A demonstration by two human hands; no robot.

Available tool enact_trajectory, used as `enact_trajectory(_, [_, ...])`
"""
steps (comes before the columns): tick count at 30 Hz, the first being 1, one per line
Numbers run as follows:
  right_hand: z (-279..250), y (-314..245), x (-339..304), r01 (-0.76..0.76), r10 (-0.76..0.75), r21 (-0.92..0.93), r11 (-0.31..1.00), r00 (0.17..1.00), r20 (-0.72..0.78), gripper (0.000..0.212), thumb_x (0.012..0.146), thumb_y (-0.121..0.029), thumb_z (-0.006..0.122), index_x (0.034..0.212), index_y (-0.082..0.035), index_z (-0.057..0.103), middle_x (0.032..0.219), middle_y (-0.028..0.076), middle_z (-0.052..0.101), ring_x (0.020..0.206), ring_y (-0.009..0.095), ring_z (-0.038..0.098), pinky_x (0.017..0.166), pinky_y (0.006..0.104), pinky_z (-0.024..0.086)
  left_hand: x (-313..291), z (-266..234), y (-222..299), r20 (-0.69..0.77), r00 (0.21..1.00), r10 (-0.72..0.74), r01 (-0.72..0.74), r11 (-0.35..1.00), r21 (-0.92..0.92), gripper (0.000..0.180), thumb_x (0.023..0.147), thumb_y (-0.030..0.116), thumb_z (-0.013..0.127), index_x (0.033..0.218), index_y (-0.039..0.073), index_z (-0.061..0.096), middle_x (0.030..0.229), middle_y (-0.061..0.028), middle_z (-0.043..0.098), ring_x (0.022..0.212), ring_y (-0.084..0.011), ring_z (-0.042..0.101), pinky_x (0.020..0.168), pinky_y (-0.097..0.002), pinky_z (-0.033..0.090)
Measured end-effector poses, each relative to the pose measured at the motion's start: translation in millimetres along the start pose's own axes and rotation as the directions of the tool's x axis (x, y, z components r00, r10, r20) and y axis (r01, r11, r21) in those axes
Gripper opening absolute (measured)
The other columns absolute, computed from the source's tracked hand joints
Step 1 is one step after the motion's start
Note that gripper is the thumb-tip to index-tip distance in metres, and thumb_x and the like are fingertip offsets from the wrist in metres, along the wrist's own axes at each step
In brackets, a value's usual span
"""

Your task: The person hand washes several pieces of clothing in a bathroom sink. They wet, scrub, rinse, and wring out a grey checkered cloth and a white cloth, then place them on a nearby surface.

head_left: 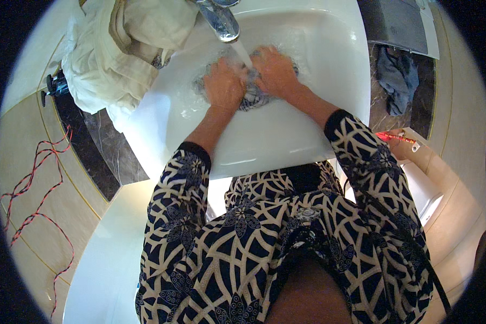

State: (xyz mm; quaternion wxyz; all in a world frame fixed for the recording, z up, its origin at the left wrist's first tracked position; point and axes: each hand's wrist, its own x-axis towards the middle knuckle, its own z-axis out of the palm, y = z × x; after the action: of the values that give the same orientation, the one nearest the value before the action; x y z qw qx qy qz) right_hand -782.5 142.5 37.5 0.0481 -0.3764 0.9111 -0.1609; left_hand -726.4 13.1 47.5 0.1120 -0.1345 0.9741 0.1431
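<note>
Water pours from a chrome faucet point(221, 22) into a white sink point(329, 70), landing between my hands. Under them, in the water of the basin, lies a wet grey-and-white patterned cloth point(253, 99). My left hand point(224, 85) grips the cloth's left part with bent fingers. On its right part my right hand point(275, 71) is closed in the same way, a little farther from me. Splashing water and the cloth itself partly cover the fingertips of both hands.
Cream-coloured cloth point(110, 59) is heaped over the left rim of the sink. A dark grey cloth point(396, 80) lies on the dark stone ledge at right, below a grey box-like object point(391, 24). A red-and-black twisted cord point(38, 156) hangs at far left.
</note>
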Motion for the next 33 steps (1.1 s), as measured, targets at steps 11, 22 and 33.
enact_trajectory(11, [14,4,54,-0.164,0.208,0.278,0.947,0.968,-0.139,0.032,0.069,-0.018,0.054,0.099,-0.009,0.053,0.087,0.015,0.057,0.079,0.030,0.055,0.069,0.0380,0.044,46,-4,-17,-0.149,0.976,-0.158,0.109,0.949,-0.295,0.033,0.077,0.032,0.042,0.087,0.004,0.056,0.082,-0.0189,0.057,0.076,-0.0351,0.054,0.067,-0.0420,0.042])
enact_trajectory(22, [-27,3,7,0.087,-0.151,0.519,0.850,0.985,0.082,0.048,0.057,-0.016,0.060,0.103,-0.010,0.051,0.098,0.011,0.052,0.094,0.028,0.047,0.085,0.0388,0.034,-6,-22,-40,-0.122,0.992,0.023,-0.095,0.777,-0.623,0.034,0.071,0.017,0.060,0.103,0.010,0.053,0.097,-0.0094,0.051,0.089,-0.0183,0.048,0.077,-0.0322,0.036])
enact_trajectory(33, [-11,0,-29,0.146,-0.147,0.078,0.986,0.989,0.011,0.036,0.055,-0.020,0.067,0.087,-0.012,0.052,0.092,0.007,0.047,0.095,0.023,0.042,0.076,0.0415,0.032,-14,3,-11,-0.138,0.961,0.241,-0.208,0.954,0.217,0.041,0.065,0.028,0.059,0.102,0.013,0.051,0.107,-0.0063,0.045,0.102,-0.0236,0.040,0.080,-0.0504,0.031])
